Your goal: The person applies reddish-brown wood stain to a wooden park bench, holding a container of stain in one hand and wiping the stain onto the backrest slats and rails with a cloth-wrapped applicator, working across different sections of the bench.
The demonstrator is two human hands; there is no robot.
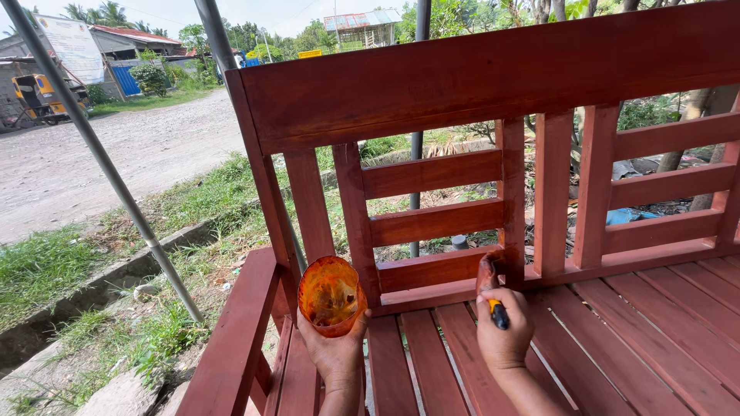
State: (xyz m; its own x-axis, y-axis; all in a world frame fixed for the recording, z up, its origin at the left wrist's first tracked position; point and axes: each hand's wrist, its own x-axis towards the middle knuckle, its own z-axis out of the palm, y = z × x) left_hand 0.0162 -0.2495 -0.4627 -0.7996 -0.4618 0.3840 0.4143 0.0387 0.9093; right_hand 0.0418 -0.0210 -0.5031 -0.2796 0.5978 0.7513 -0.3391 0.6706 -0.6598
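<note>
Now the left hand (pixel 333 348) grips an orange cup (pixel 330 296) upright and near, while the right hand (pixel 503 336) clasps a brush (pixel 489 282) — bristles touching the bench (pixel 455 85) backrest's lower slat.

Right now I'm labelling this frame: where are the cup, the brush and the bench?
cup (pixel 330 296), head view, orange stained side wall
brush (pixel 487 276), head view, its bristle end
bench (pixel 478 81), head view, top rail of backrest

Gravel road (pixel 92 154) left, grassy verge (pixel 46 266), slanted metal pole (pixel 100 154), yellow vehicle (pixel 37 96) far left, tin-roofed sheds (pixel 123 42) behind.
</note>
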